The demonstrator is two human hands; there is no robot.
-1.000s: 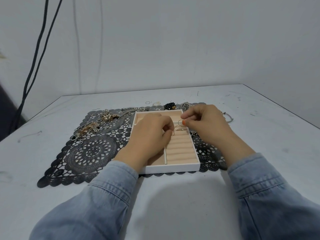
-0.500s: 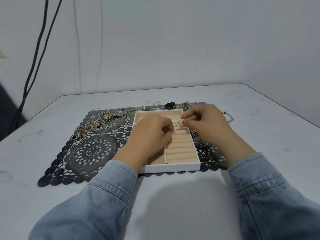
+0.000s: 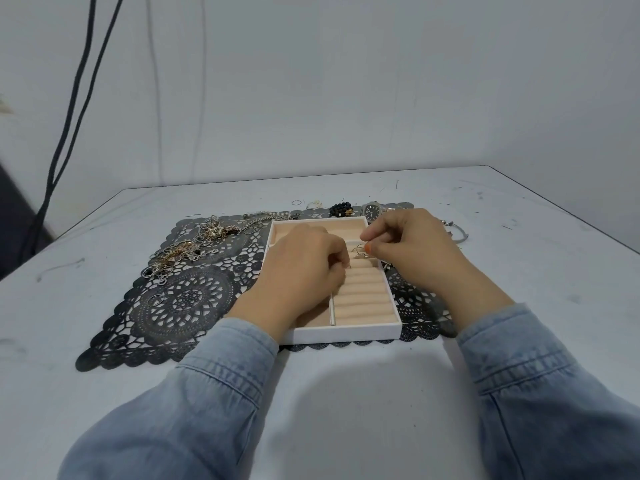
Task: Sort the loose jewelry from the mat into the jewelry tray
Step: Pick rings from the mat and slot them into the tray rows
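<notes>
Fingertips (image 3: 371,250) of the right hand (image 3: 415,251) pinch a thin wire hoop (image 3: 358,248) just above the ring rolls (image 3: 360,292) of the jewelry tray (image 3: 346,332).
Likely light and easily bent, so hold its rim gently; the left hand (image 3: 304,271) curls its fingers alongside, and I cannot tell whether they hold anything.

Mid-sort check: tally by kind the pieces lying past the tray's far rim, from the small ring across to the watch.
Watch: 1
Black bead bracelet: 1
Thin ring: 1
Pale piece, too small to identify: 1
Total: 4
Not counted: the hoop pinched by the right hand.
</notes>
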